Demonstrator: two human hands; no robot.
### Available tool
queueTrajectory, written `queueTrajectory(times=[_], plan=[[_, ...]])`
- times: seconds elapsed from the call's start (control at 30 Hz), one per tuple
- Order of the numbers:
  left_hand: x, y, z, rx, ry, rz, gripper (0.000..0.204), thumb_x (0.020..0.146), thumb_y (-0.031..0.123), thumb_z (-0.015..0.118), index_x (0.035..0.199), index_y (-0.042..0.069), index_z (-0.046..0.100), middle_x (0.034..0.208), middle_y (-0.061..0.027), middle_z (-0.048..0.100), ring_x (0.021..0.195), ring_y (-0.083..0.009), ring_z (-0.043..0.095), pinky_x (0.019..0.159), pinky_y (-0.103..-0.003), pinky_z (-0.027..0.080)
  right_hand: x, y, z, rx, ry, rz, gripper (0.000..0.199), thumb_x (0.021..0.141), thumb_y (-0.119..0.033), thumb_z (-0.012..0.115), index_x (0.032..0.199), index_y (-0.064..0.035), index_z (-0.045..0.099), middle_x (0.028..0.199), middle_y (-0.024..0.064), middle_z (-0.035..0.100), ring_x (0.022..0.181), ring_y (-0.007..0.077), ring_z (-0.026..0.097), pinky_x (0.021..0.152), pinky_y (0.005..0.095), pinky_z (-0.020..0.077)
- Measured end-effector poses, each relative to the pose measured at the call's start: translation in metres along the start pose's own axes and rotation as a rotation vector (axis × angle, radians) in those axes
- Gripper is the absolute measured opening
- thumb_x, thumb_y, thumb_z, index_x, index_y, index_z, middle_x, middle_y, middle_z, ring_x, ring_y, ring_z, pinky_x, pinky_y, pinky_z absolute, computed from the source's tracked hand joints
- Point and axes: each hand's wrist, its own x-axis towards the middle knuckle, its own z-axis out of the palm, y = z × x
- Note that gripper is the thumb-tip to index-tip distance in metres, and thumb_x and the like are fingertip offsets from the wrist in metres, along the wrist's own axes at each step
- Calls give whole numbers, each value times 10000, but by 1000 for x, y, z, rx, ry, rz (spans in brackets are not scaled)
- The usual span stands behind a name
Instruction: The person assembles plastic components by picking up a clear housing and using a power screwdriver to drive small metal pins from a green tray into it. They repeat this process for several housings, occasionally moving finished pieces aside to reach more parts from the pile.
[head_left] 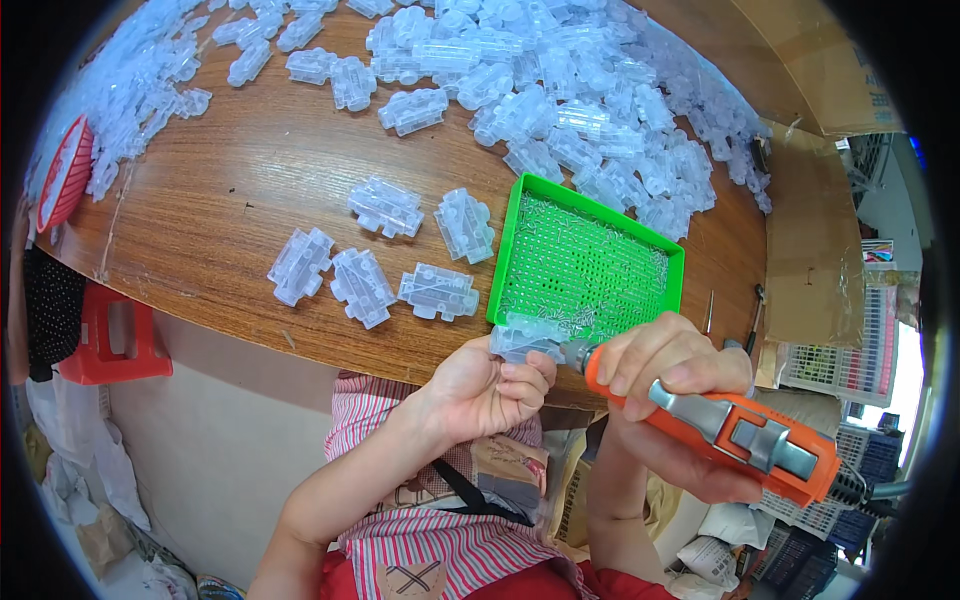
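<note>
Nearest you: your right hand (665,375) is wrapped around the orange powered screwdriver with a grey clip (735,435), fingers closed over its front end, its tip pointing left. The tip meets the small clear plastic housing piece (520,338) that your left hand (480,390) pinches between thumb and curled fingers. That piece sits just off the near edge of the bench (230,190), right against the near-left corner of the green perforated plastic tray (590,260).

The tray lies flat near the bench's near edge, to the right, its floor sprinkled with small silvery screws (590,300).

Left of the tray, five loose clear plastic housings (385,255) lie apart from each other in the bench's middle, three in a row closer to the near edge, two behind them.

Farther back: a big heap of the same clear housings (560,90) runs along the far edge and curls round the far-right side behind the tray. A smaller heap (140,80) fills the far-left corner, beside a red slotted basket (65,175) at the left edge.
</note>
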Motion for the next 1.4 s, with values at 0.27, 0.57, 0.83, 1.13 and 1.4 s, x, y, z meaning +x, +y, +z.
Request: queueTrajectory(times=[0.27, 0.57, 0.83, 1.13, 1.4], plan=[[3, -6, 7, 38, 34, 40, 251, 985, 237, 373, 945, 3, 456, 780, -46, 482, 580, -86, 404, 517, -221, 347, 0, 15, -6, -49, -168, -37, 864, 713, -815, 499, 954, 14, 516, 645, 80, 566, 618, 200, 532, 502, 323, 479], [3, 0, 5, 116, -19, 18, 250, 982, 232, 370, 882, 22, 463, 728, -27, 446, 548, -76, 337, 506, -224, 297, 5, 23, -7, -61, -290, -59, 897, 654, -825, 558, 947, 22, 540, 645, 89, 565, 610, 200, 541, 513, 342, 488], [-13, -11, 9, 365, -16, 93, 214, 975, 252, 386, 871, 79, 457, 732, -10, 438, 543, -74, 357, 521, -215, 322, 22, 5, 7, 144, 11, -2, 774, 777, -764, 483, 926, -6, 517, 623, 57, 554, 587, 158, 508, 461, 267, 448], [-68, -8, 96, 2503, 867, 1428, 364, 980, 339, 418, 1182, 36, 429, 680, -237, 607, 696, -457, 612, 615, -520, 467, 26, 3, -19, 50, 205, -29, 831, 770, -811, 403, 904, 3, 505, 561, 60, 505, 521, 164, 499, 444, 277, 449], [-76, 54, 173, 2771, 1515, 1683, 372, 960, 396, 456, 1065, 63, 586, 786, -272, 631, 804, -441, 619, 682, -538, 461, 23, 6, -24, 39, 173, -10, 835, 764, -808, 422, 913, 10, 500, 570, 67, 499, 521, 166, 528, 456, 282, 467]])
